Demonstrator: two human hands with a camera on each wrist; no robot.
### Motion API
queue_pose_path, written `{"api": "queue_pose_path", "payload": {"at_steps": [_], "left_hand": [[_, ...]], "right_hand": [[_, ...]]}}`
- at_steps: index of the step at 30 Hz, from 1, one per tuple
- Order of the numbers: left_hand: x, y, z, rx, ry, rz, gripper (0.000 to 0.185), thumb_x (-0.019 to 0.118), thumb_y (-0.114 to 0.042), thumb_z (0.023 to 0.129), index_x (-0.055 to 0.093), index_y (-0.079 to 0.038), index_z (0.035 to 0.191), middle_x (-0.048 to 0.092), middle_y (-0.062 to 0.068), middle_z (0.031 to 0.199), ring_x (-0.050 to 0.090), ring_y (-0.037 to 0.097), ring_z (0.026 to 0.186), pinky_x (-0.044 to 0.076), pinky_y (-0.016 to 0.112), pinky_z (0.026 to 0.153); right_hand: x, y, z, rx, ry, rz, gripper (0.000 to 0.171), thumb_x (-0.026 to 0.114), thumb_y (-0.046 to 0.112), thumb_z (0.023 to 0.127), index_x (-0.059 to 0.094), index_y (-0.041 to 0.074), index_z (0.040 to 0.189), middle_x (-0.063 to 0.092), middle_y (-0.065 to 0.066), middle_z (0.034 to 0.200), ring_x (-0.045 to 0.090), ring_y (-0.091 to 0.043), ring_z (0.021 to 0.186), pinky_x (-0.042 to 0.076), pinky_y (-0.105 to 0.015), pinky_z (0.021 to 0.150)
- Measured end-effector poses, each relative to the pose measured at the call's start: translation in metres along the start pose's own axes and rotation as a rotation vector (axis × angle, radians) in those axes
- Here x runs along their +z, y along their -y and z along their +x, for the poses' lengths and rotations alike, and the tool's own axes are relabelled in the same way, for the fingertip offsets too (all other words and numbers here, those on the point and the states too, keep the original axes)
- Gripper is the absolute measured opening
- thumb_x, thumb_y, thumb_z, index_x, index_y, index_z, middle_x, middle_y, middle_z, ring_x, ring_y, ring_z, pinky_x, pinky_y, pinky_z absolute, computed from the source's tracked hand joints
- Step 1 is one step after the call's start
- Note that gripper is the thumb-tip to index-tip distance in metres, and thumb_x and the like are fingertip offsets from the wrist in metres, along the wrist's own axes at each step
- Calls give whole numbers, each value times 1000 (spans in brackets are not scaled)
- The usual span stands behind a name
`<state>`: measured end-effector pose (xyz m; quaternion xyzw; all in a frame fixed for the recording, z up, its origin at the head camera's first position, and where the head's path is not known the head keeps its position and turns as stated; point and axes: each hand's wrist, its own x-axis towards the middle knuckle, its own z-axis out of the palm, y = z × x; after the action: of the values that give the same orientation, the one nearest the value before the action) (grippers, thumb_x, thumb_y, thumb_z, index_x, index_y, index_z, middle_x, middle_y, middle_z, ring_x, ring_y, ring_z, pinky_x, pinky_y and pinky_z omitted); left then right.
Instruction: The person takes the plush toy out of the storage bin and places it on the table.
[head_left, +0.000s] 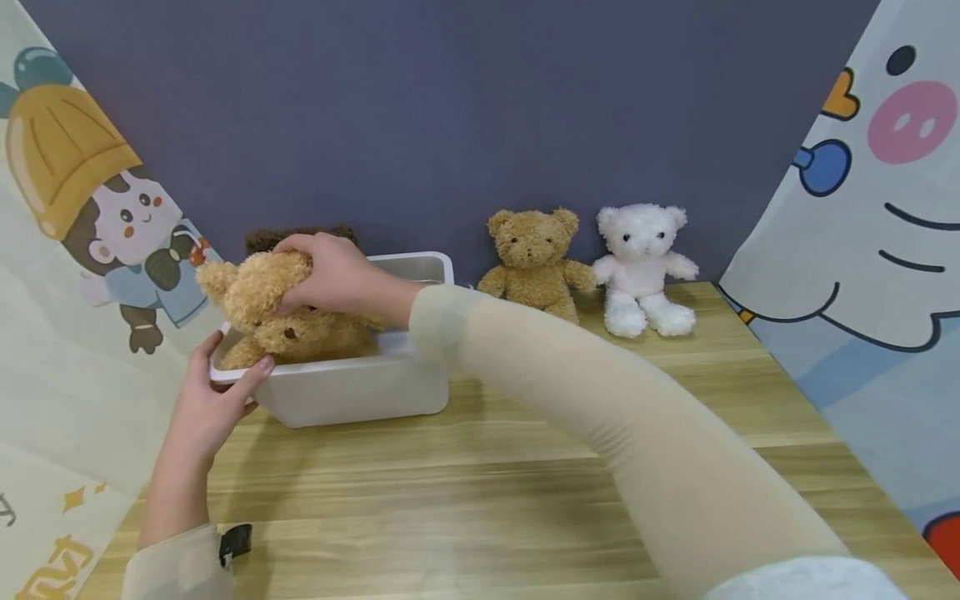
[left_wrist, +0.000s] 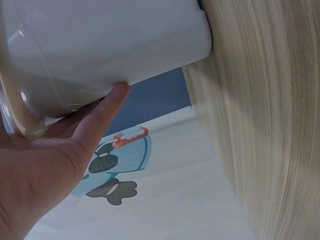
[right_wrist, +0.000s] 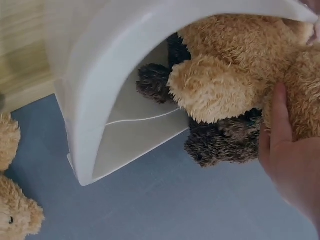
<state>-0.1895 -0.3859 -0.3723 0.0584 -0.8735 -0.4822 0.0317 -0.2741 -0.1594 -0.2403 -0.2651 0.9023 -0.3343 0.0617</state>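
A white plastic bin (head_left: 360,392) stands at the left of the table with a light brown teddy bear (head_left: 258,292) in it. My right hand (head_left: 341,279) grips that bear by its head, fingers over the top. A dark brown plush toy (right_wrist: 225,142) lies beside it in the bin, mostly hidden behind the bear and my hand. At the bin's left end, my left hand (head_left: 206,412) holds the rim, its thumb along the front side. The left wrist view shows the same hand (left_wrist: 45,170) against the bin's outer wall (left_wrist: 115,40).
To the right of the bin, another light brown teddy bear (head_left: 531,258) and a white teddy bear (head_left: 643,267) sit against the dark blue back panel (head_left: 465,108). Printed cartoon panels flank the wood-grain table (head_left: 450,500). My right forearm crosses above the table.
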Motion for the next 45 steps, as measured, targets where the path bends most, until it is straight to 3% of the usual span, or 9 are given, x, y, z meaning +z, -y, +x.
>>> {"api": "queue_pose_path", "payload": {"at_steps": [3, 6, 12, 15, 18, 23, 28, 35, 45], "left_hand": [[-1, 1, -1, -5, 2, -9, 107, 62, -54, 104, -12, -16, 172, 17, 38, 170, 59, 16, 113, 62, 16, 74], [-1, 3, -1, -8, 5, -23, 106, 61, -51, 105, -14, -15, 171, 11, 37, 172, 55, 36, 129, 61, 15, 74], [-1, 5, -2, -2, -5, -33, 102, 61, -51, 105, -6, -11, 171, 19, 35, 171, 46, 46, 139, 61, 14, 74], [-2, 6, -3, -3, -12, -22, 100, 61, -51, 105, -1, -7, 169, 25, 35, 168, 51, 39, 133, 62, 15, 75], [-2, 7, -4, -4, -16, -4, 103, 61, -54, 104, -4, -11, 172, 24, 36, 168, 58, 15, 114, 62, 16, 74], [-2, 6, -4, -11, -11, 6, 106, 62, -54, 104, -11, -17, 172, 20, 38, 168, 51, -12, 94, 62, 15, 73], [1, 5, -3, -6, -8, 12, 106, 62, -54, 104, -10, -19, 172, 28, 39, 165, 51, -14, 92, 61, 15, 73], [3, 1, -2, 19, -1, 2, 105, 62, -52, 105, -11, -18, 172, 30, 39, 164, 51, -11, 97, 61, 14, 74], [0, 2, 0, 8, -3, -10, 106, 62, -52, 105, -12, -18, 172, 27, 39, 166, 50, -5, 104, 61, 14, 76]], "right_hand": [[-2, 0, -5, -9, -25, 17, 73, 89, 38, 88, 54, 42, 152, 49, 17, 158, 55, -6, 134, 57, -23, 92], [-3, 0, -12, -30, -69, 44, 72, 89, 37, 88, 55, 41, 151, 51, 17, 155, 53, -7, 138, 56, -25, 98], [-10, 2, -29, -48, -185, 148, 72, 91, 36, 87, 57, 42, 150, 54, 18, 150, 54, -7, 136, 56, -29, 104], [-14, 5, -40, -54, -237, 225, 72, 91, 34, 87, 58, 44, 149, 54, 20, 147, 54, -6, 134, 55, -28, 103], [-20, 8, -53, -72, -314, 307, 72, 92, 31, 86, 59, 43, 149, 55, 21, 146, 54, -5, 130, 55, -25, 98], [-33, 6, -83, -152, -448, 462, 74, 93, 23, 85, 59, 37, 150, 55, 17, 145, 55, -3, 121, 57, -21, 89], [-42, -10, -116, -224, -619, 676, 75, 93, 5, 81, 64, 28, 146, 58, 7, 143, 58, -12, 127, 65, -26, 90], [-40, -42, -151, -279, -787, 1111, 73, 80, -17, 82, 62, 15, 145, 56, -5, 148, 61, -29, 135, 66, -44, 98], [-29, -72, -181, -239, -932, 1285, 71, 73, -17, 87, 59, 20, 146, 55, -9, 145, 61, -28, 128, 67, -29, 85]]}}
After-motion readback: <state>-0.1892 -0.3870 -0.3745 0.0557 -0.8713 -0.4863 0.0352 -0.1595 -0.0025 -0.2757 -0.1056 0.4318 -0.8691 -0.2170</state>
